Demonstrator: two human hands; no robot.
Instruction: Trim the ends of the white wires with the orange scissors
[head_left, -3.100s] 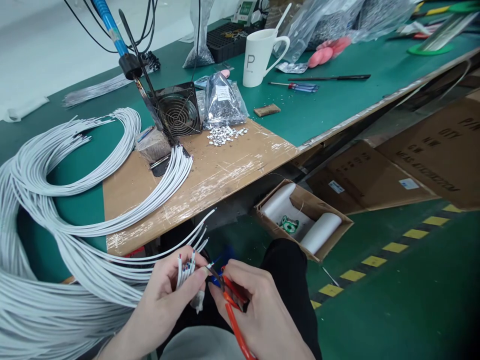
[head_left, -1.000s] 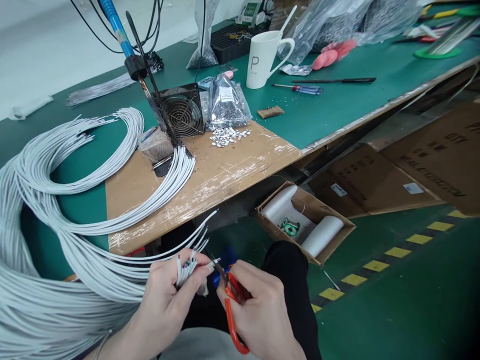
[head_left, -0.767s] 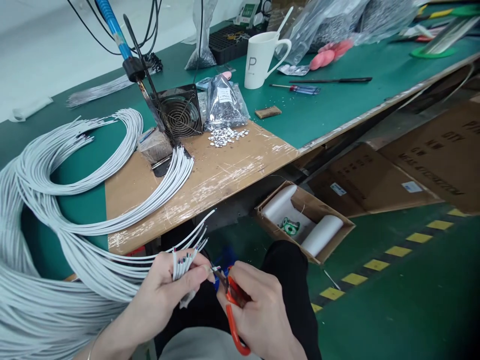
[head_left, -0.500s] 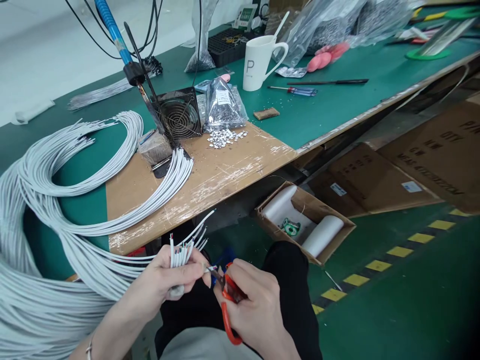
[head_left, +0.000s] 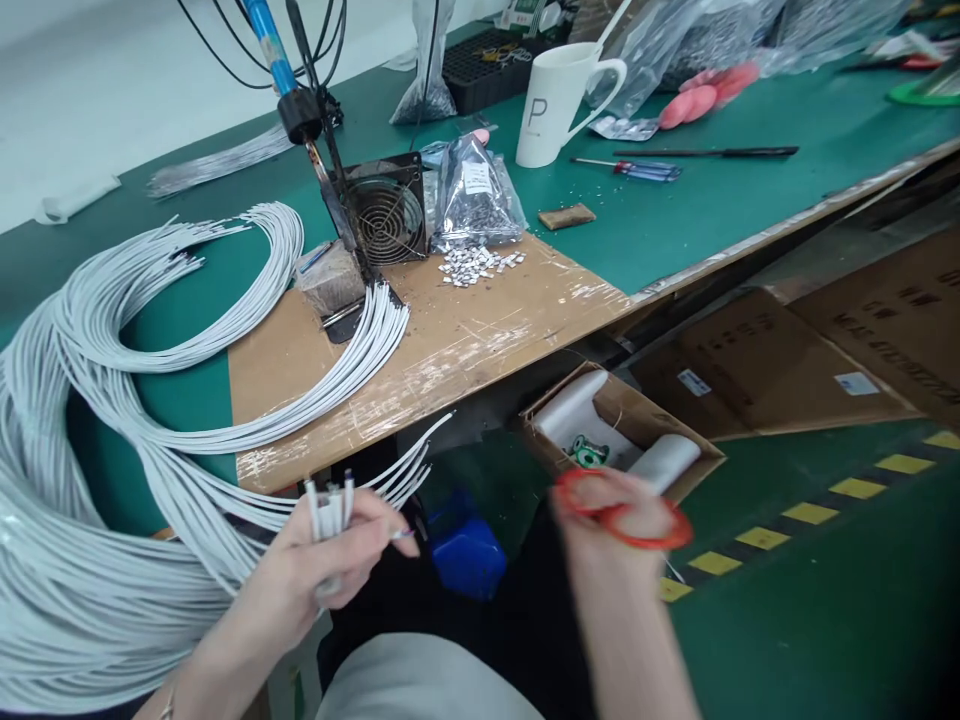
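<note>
My left hand (head_left: 337, 565) is closed around a bunch of grey-white cables (head_left: 328, 510) near their cut ends, low in front of the bench edge. Between its thumb and fingertips one small cable tip pokes out to the right. Several more cable ends fan out just behind that hand. Well to the right, over my lap and beside the open carton, my right hand (head_left: 611, 560) holds scissors with red handles (head_left: 651, 541). It is smeared by motion, and the scissor blades cannot be made out. The cables run back left to large coils (head_left: 97, 580).
A soldering iron (head_left: 274, 55) leans over a brown board (head_left: 420, 365) bearing small white pieces (head_left: 478, 264). Behind are a small fan (head_left: 388, 215), a silvery bag (head_left: 476, 200) and a white mug (head_left: 553, 110). Below right sits an open carton (head_left: 694, 480); a blue object (head_left: 469, 555) is beneath.
My right hand has moved right with the scissors, away from the cable tip at my left hand. My left hand still grips the cables. The view has shifted slightly.
</note>
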